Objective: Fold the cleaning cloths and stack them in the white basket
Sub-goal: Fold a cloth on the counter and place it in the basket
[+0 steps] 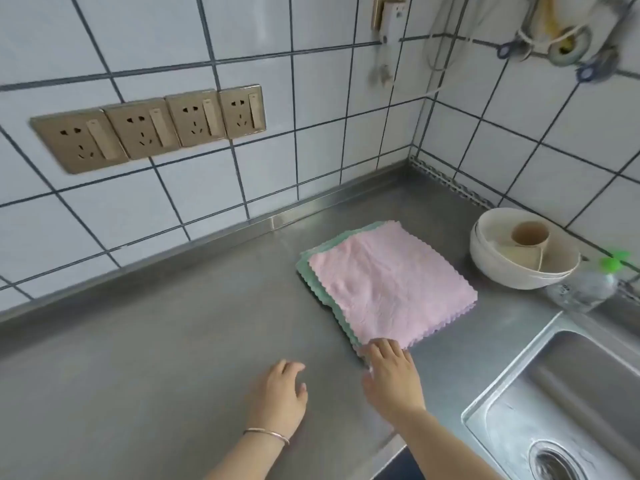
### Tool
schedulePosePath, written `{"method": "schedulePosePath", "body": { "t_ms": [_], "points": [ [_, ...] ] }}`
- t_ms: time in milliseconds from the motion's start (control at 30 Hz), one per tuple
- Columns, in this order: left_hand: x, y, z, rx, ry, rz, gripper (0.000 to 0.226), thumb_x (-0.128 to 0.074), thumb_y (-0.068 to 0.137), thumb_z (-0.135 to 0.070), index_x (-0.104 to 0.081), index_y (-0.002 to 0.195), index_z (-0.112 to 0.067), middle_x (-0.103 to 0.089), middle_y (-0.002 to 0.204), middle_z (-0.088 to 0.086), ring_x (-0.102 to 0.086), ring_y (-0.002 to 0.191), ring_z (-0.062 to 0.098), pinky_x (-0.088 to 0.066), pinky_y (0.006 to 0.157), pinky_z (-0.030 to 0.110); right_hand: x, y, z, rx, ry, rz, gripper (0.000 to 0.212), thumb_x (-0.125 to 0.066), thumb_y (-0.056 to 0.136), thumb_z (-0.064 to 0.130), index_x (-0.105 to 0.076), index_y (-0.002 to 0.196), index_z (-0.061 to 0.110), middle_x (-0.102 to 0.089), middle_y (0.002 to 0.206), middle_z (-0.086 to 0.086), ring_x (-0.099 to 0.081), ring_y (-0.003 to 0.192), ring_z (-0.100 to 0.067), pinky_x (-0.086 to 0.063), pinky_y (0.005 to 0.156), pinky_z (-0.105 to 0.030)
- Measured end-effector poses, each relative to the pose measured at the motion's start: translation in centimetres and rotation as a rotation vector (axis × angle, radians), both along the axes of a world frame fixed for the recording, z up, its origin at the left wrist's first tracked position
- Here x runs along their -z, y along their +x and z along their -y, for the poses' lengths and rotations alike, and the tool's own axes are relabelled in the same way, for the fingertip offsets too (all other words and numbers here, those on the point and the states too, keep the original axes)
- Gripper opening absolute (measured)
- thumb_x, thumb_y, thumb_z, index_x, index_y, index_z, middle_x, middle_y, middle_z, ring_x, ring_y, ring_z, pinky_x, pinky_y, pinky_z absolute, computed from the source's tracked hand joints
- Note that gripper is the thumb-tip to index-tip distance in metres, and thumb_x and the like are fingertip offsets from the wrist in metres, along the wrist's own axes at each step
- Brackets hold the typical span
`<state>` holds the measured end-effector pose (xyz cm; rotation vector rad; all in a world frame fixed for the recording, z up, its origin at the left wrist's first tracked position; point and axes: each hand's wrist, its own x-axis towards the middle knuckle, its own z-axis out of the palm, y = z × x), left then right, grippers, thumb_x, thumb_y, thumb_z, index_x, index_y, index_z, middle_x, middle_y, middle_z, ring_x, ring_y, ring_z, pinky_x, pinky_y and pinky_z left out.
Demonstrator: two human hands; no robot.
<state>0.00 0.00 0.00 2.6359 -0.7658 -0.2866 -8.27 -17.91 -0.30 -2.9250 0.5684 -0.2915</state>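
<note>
A flat pile of cleaning cloths lies on the steel counter (156, 358), a pink cloth (391, 285) on top and green cloths (311, 275) showing along its left edge, with a purple edge at the bottom right. My right hand (394, 379) reaches to the pile's near corner, fingertips touching the pink cloth's edge, fingers fairly straight. My left hand (280, 396), with a bracelet at the wrist, hovers or rests on the bare counter left of the pile, fingers relaxed and holding nothing. No white basket is in view.
White bowls (491, 268) with a cardboard tube inside stand at the back right. A clear bottle with a green cap (588, 285) stands beside them. A steel sink (568, 393) lies to the right. Wall sockets (152, 128) are on the tiled wall.
</note>
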Motion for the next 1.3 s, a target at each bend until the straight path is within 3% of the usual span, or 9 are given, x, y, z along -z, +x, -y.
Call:
{"method": "schedulePosePath", "body": {
  "t_ms": [133,300,467,600,733,933,1100,1200,1300],
  "points": [
    [-0.5,1.1,5.6,0.179,-0.051,0.039,0.028,-0.051,0.087,-0.027,-0.056,0.114,-0.031,-0.054,0.112,-0.012,-0.057,0.103,0.01,-0.044,0.081,0.023,0.4,0.3,4.2,-0.045,0.06,0.032,0.05,-0.076,0.029,0.022,-0.058,0.075,0.031,-0.055,0.081,0.016,-0.056,0.078,-0.01,-0.045,0.066,-0.017],
    [0.4,0.8,10.2,0.382,-0.01,0.192,0.04,-0.077,0.045,-0.038,-0.059,0.08,-0.035,-0.057,0.079,-0.018,-0.058,0.07,0.006,-0.045,0.055,0.017,2.7,0.6,8.4,-0.231,-0.018,0.003,0.055,-0.079,0.038,0.024,-0.05,0.084,0.03,-0.056,0.082,0.011,-0.05,0.077,-0.013,-0.035,0.072,-0.023],
    [1.1,0.7,12.1,0.42,0.073,0.201,0.049,-0.078,0.038,-0.046,-0.055,0.08,-0.035,-0.056,0.079,-0.017,-0.055,0.071,0.008,-0.044,0.053,0.021,3.8,1.7,10.9,-0.374,-0.066,0.119,0.016,-0.047,0.058,0.012,-0.055,0.067,0.022,-0.054,0.068,0.005,-0.048,0.067,-0.017,-0.032,0.064,-0.025],
    [1.1,0.6,12.8,0.458,0.134,0.2,0.042,-0.077,0.04,-0.045,-0.057,0.075,-0.033,-0.055,0.078,-0.015,-0.057,0.07,0.01,-0.041,0.058,0.023,3.5,2.0,11.6,-0.463,-0.009,0.026,0.018,-0.064,0.053,0.023,-0.057,0.07,0.025,-0.054,0.072,0.008,-0.054,0.068,-0.016,-0.039,0.064,-0.023],
    [1.4,1.1,13.2,0.484,0.121,0.209,0.031,-0.075,0.044,-0.043,-0.061,0.069,-0.032,-0.056,0.071,-0.013,-0.057,0.063,0.009,-0.025,0.063,0.024,3.5,1.4,11.7,-0.478,0.02,-0.054,0.037,-0.052,0.054,0.044,-0.06,0.086,0.026,-0.058,0.082,0.009,-0.059,0.077,-0.015,-0.037,0.077,-0.023],
    [1.7,1.7,13.8,0.481,0.052,0.284,0.018,-0.054,0.068,-0.043,-0.064,0.06,-0.03,-0.057,0.064,-0.012,-0.055,0.058,0.008,-0.041,0.063,0.024,3.4,1.2,11.5,-0.408,0.082,-0.015,0.028,-0.055,0.063,0.047,-0.06,0.08,0.026,-0.058,0.081,0.009,-0.058,0.076,-0.014,-0.035,0.079,-0.023],
    [-0.2,1.3,14.4,0.289,-0.088,0.152,0.022,-0.048,0.077,-0.036,-0.064,0.066,-0.026,-0.063,0.058,-0.008,-0.057,0.05,0.013,-0.033,0.049,0.017,2.9,1.5,12.1,-0.375,0.094,0.1,0.012,-0.054,0.068,0.035,-0.057,0.074,0.025,-0.056,0.079,0.006,-0.05,0.074,-0.015,-0.031,0.067,-0.025],
    [-1.4,1.7,14.3,0.041,-0.174,0.016,0.022,-0.046,0.091,-0.033,-0.065,0.096,-0.022,-0.07,0.084,0.002,-0.062,0.077,0.025,-0.034,0.059,0.025,2.3,1.9,13.1,-0.328,0.036,0.079,0.024,-0.073,0.054,0.029,-0.059,0.072,0.023,-0.058,0.079,0.007,-0.053,0.072,-0.016,-0.036,0.066,-0.023],
    [-2.1,2.5,13.6,-0.086,-0.233,0.006,0.019,-0.047,0.094,-0.03,-0.061,0.104,-0.023,-0.07,0.089,0.005,-0.062,0.082,0.028,-0.041,0.065,0.033,1.6,2.3,14.7,-0.197,0.04,0.041,0.038,-0.084,0.041,0.004,-0.065,0.069,0.019,-0.06,0.07,0.005,-0.059,0.061,-0.021,-0.046,0.053,-0.029]
  ]
}}
